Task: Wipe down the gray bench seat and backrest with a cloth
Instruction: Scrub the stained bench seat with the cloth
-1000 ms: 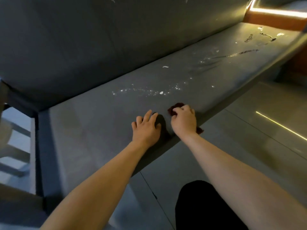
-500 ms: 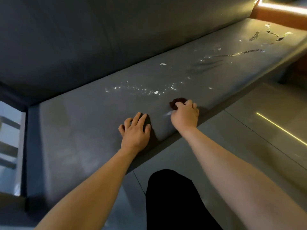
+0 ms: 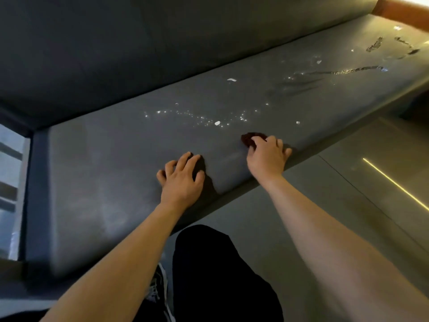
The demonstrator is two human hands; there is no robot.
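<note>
The gray bench seat (image 3: 116,177) runs from lower left to upper right, with the dark gray backrest (image 3: 139,47) rising behind it. My right hand (image 3: 267,156) grips a dark reddish-brown cloth (image 3: 249,138) near the seat's front edge; most of the cloth is hidden under the fingers. My left hand (image 3: 183,177) rests on the seat to the left of it, fingers spread and holding nothing. White droplets and specks (image 3: 209,119) lie on the seat just beyond the cloth.
Wet streaks and smears (image 3: 348,71) mark the seat's far right end. An orange-brown lit ledge (image 3: 404,8) sits at the top right. Gray floor tiles (image 3: 348,173) with a yellow light strip (image 3: 394,182) lie right of the bench. My dark trouser leg (image 3: 220,275) is below.
My right hand with the cloth has slid slightly right along the front edge. My left hand has shifted left on the seat. The view has tilted down, showing more of my leg.
</note>
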